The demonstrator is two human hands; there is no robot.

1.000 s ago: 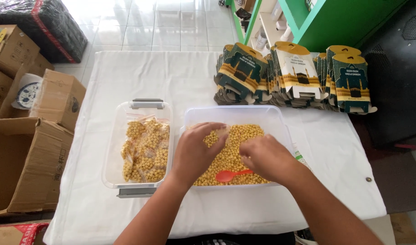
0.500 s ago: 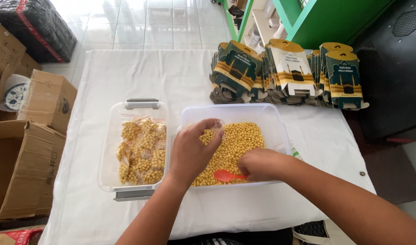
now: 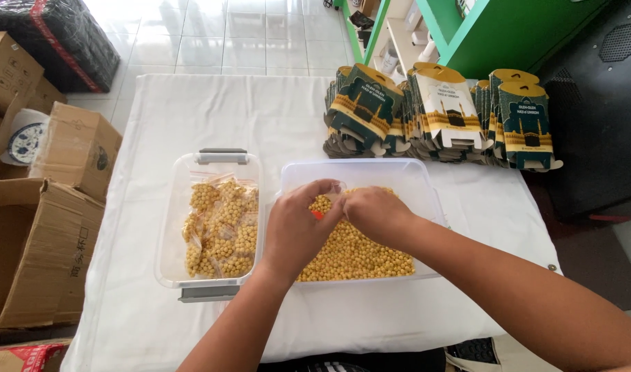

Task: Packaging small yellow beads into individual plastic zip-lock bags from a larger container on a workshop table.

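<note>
My left hand (image 3: 296, 231) pinches a small clear plastic bag (image 3: 333, 190) over the large clear tub (image 3: 426, 186) of loose yellow round snacks (image 3: 353, 251). My right hand (image 3: 376, 213) holds a red plastic spoon (image 3: 317, 215), mostly hidden by the fingers, its tip at the bag's mouth. The two hands meet above the left middle of the tub. A smaller clear container (image 3: 174, 234) to the left holds several filled little bags of the same snacks (image 3: 222, 227).
Stacks of flat green and gold printed cartons (image 3: 439, 117) stand at the back right of the white-clothed table (image 3: 212, 110). Brown cardboard boxes (image 3: 47, 227) sit on the floor at the left. A green shelf (image 3: 508, 27) and a black cabinet (image 3: 605, 103) are at the right.
My right hand lifted the red spoon out of the loose snacks and moved it up and left to the bag held in my left hand.
</note>
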